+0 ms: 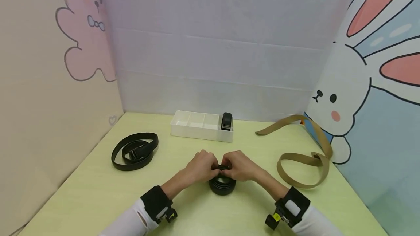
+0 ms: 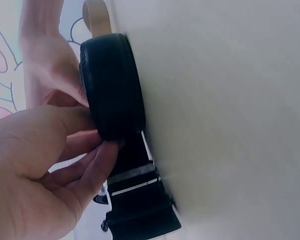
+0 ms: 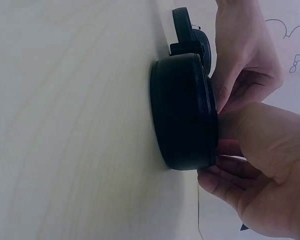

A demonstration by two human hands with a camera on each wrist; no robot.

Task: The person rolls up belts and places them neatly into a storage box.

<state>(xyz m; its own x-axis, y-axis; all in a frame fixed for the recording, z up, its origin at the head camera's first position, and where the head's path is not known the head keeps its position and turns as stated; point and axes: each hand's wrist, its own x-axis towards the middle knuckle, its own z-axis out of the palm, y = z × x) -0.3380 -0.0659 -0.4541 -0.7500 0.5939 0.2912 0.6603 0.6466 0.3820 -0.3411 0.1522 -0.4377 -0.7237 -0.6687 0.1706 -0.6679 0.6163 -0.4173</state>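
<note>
Both hands, left hand and right hand, pinch the coiled black belt on the table; curled fingers hide its buckle end.

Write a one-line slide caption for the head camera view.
Both hands, left hand and right hand, grip a rolled black belt on the green table.

Staged recording booth, cartoon rabbit panels enclosing a pale green desk, white folded backdrop standing behind
</note>
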